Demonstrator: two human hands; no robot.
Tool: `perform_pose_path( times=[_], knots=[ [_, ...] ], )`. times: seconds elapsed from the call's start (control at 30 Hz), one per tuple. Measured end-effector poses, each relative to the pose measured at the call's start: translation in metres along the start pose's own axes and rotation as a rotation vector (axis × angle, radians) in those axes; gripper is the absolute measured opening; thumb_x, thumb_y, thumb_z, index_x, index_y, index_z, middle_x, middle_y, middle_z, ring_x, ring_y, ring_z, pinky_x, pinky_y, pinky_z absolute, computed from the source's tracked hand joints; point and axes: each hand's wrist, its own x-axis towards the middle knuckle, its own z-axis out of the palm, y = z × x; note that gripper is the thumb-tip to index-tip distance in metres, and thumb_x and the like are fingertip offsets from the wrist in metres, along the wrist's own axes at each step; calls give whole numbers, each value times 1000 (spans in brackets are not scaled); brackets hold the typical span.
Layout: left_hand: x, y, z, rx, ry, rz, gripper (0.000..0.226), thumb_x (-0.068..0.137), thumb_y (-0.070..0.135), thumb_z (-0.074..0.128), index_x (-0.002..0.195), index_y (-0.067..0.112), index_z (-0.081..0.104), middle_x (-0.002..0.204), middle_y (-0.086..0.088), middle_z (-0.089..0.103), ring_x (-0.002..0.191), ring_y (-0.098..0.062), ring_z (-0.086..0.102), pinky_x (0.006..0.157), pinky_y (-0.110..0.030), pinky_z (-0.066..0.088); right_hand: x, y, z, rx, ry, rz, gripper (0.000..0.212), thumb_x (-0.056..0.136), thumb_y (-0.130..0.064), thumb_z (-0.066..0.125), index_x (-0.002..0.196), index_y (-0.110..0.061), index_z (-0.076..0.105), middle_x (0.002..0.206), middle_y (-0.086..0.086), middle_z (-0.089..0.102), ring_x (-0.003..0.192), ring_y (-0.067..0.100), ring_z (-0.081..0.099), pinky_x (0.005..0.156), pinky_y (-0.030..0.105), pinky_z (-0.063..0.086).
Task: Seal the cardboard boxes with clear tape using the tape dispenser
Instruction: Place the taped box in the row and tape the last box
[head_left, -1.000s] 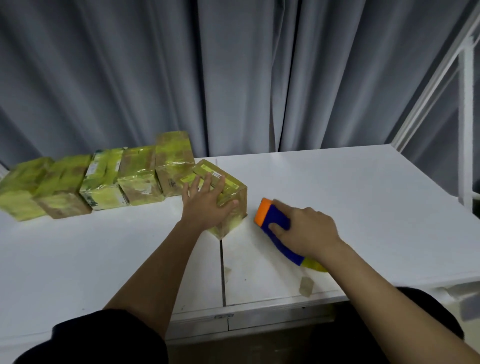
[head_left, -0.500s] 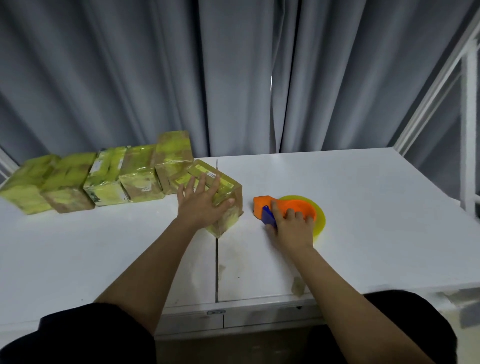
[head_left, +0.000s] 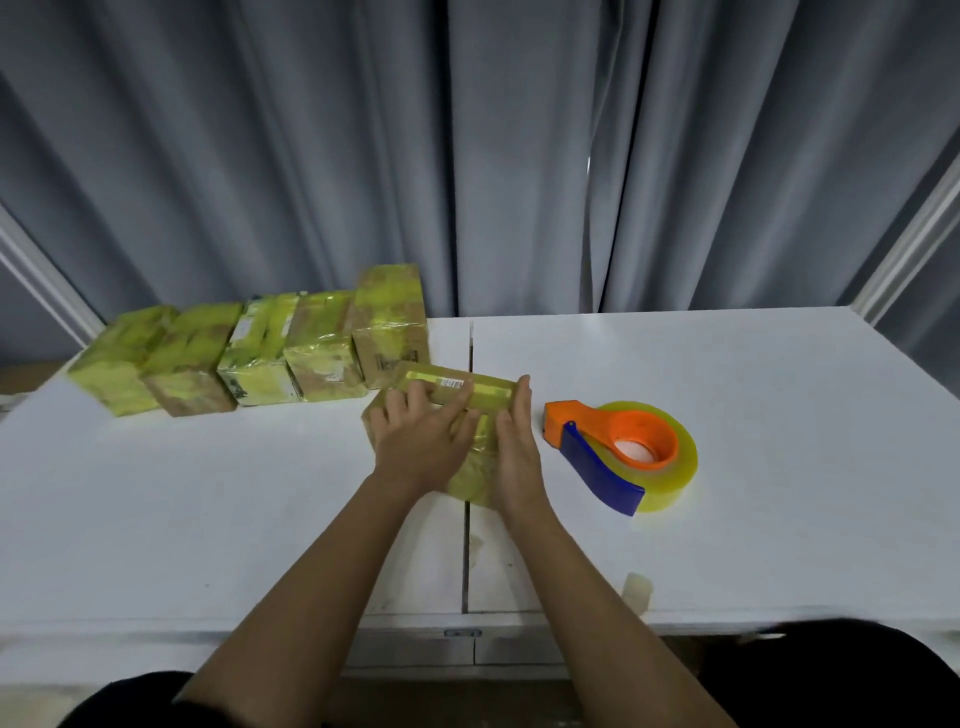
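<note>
A tape-wrapped cardboard box (head_left: 470, 467) lies at the middle of the white table (head_left: 753, 405), over the seam between its two panels. My left hand (head_left: 423, 441) lies flat on the box's top with spread fingers. My right hand (head_left: 514, 447) presses its straight fingers against the box's right side. The tape dispenser (head_left: 618, 447), orange with a blue handle and a yellowish clear roll, lies on its side to the right of the box, with neither hand on it.
Several taped boxes (head_left: 254, 358) stand in a row at the back left of the table, one taller box (head_left: 392, 332) at the row's right end. Grey curtains hang behind. A small scrap of tape (head_left: 638, 587) sticks near the front edge.
My right hand let go of the tape dispenser, which now lies on the table, and moved left onto the box's right side. My left hand stayed on the box.
</note>
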Motion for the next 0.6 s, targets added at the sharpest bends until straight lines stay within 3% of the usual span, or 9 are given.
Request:
perform_pose_path(
  times=[0.03, 0.13, 0.23, 0.3, 0.37, 0.47, 0.53, 0.6],
  knots=[
    [0, 1, -1, 2, -55, -23, 71, 77, 67, 7, 134, 49, 45, 126, -8, 47, 110, -31, 40, 96, -45, 25, 1, 3, 2, 18, 16, 14, 50, 99, -41, 39, 139, -54, 10, 160, -9, 10, 146, 11, 16, 120, 40, 19],
    [1, -1, -2, -99, -120, -96, 74, 72, 74, 11, 137, 52, 36, 134, 0, 34, 120, -26, 29, 103, -41, 18, -6, 12, 1, 21, 34, 76, 60, 102, -41, 33, 150, -36, -4, 160, -12, 5, 146, 12, 17, 118, 40, 24],
    [7, -13, -10, -315, -132, -133, 65, 82, 70, 46, 139, 38, 39, 138, -2, 29, 127, -26, 25, 106, -40, 16, -5, 19, -5, -83, -23, 146, 76, 90, -64, 30, 152, -35, -4, 159, -10, 14, 143, 12, 26, 115, 38, 31],
    [9, -23, -19, -294, -77, -155, 69, 78, 67, 58, 136, 33, 41, 136, -4, 31, 128, -25, 25, 105, -40, 18, 2, 21, -13, -113, -78, 193, 83, 84, -75, 30, 152, -39, -1, 158, -8, 21, 139, 12, 33, 113, 36, 34],
    [10, -32, -24, -233, -1, -226, 78, 72, 72, 59, 135, 30, 41, 134, -8, 34, 128, -28, 26, 105, -43, 20, 7, 21, -18, -128, -120, 212, 82, 84, -72, 30, 153, -38, 1, 157, -7, 26, 138, 12, 37, 109, 30, 37],
    [4, -40, -20, -401, -50, -366, 80, 75, 69, 60, 139, 25, 40, 135, -16, 41, 129, -36, 34, 104, -47, 30, 5, 18, -18, -174, -145, 231, 70, 94, -60, 28, 154, -35, 3, 155, -5, 30, 135, 12, 40, 99, 19, 39],
    [3, -42, -14, -483, -53, -383, 73, 81, 63, 58, 140, 25, 40, 131, -17, 45, 125, -39, 39, 102, -46, 35, 3, 9, -21, -230, -178, 222, 72, 92, -65, 26, 154, -33, 9, 154, -6, 32, 136, 13, 40, 103, 22, 38],
    [5, -44, -10, -442, -39, -370, 70, 84, 62, 53, 143, 26, 39, 129, -19, 47, 122, -41, 42, 100, -46, 38, -2, 0, -36, -361, -98, 131, 71, 91, -67, 29, 152, -29, 25, 151, -7, 38, 138, 14, 37, 112, 33, 33]
  ],
)
